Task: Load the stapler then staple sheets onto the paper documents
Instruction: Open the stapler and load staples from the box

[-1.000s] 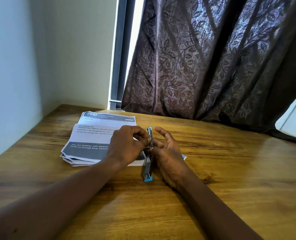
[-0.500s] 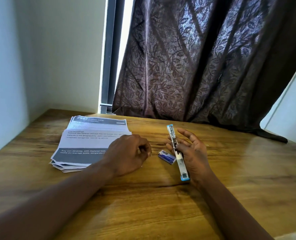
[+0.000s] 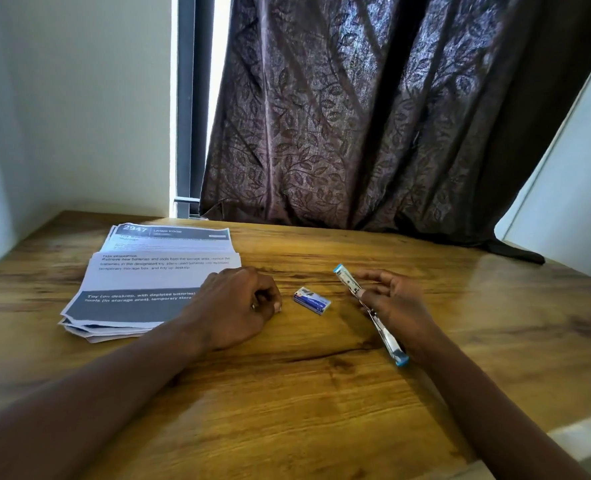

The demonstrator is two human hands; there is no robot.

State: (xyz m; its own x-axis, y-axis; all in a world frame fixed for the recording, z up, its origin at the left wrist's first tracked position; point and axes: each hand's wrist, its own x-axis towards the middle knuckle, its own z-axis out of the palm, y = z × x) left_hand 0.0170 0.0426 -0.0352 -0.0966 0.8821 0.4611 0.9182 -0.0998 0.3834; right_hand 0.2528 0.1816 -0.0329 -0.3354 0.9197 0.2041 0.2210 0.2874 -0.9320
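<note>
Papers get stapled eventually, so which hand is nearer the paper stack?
Left. The left hand lies at the paper stack's right corner; the right hand holds the stapler, beyond the staple box.

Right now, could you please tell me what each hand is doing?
Left hand: fingers curled, nothing visibly held.
Right hand: holding the opened stapler.

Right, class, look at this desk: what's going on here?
A person at a wooden table appears partway through loading a stapler. The right hand holds the stapler, swung open into one long strip, with the thumb across it. A small blue box, probably staples, lies between the hands. The left hand rests beside the stack of printed papers, fingers curled; whether it holds anything does not show. Nothing is stapled yet.
</note>
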